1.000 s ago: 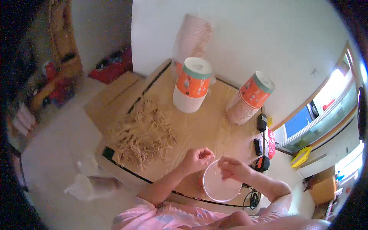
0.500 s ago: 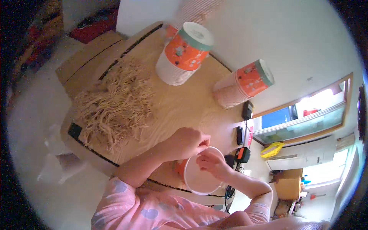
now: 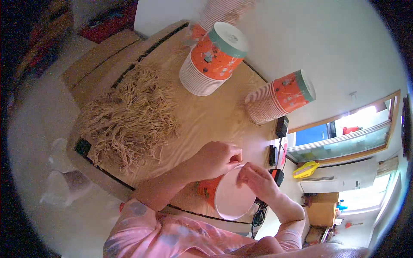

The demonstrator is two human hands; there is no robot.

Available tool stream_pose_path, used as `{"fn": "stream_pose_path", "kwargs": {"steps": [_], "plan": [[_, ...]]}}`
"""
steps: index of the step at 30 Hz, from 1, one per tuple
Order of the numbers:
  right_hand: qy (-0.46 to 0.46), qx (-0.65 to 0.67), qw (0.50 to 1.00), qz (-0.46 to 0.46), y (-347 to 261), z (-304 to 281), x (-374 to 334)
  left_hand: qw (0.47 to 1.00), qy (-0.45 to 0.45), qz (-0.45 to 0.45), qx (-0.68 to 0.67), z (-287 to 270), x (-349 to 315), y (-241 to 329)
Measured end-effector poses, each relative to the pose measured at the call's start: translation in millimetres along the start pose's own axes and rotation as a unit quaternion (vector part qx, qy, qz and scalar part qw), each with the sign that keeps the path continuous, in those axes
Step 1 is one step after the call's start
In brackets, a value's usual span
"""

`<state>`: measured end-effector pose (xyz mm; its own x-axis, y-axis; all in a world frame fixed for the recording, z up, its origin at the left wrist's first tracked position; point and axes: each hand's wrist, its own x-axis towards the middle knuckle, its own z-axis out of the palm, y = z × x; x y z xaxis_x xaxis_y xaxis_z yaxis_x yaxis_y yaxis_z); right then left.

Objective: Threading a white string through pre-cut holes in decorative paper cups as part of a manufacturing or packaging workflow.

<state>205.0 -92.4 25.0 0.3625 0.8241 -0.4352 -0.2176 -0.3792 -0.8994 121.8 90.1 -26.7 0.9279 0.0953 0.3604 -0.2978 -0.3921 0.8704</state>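
Viewing from the head camera, I have both hands at the orange tub [image 3: 235,202] by the near edge of the table [image 3: 204,129]. Its mouth faces me, so its long axis runs roughly towards the camera, with the orange wall showing on the left. My left hand [image 3: 221,159] is at the far rim, fingers curled in; my right hand [image 3: 259,180] is bent over the mouth's right side. I cannot tell how tightly either is closed, or whether it has hold of a strand. The strand pile [image 3: 129,116] lies leftward and beyond, nearer my left hand.
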Motion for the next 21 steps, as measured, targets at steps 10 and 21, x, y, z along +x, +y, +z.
{"fn": "stream_pose_path", "kwargs": {"steps": [10, 21], "plan": [[0.113, -0.312, 0.942, -0.055, -22, -9, 19, 0.991, -0.003, 0.135, 0.004, 15, 8, -21], [0.056, -0.212, 0.972, -0.081, -28, -3, 15, 0.990, 0.063, -0.080, -0.098, 10, 14, -20]]}}
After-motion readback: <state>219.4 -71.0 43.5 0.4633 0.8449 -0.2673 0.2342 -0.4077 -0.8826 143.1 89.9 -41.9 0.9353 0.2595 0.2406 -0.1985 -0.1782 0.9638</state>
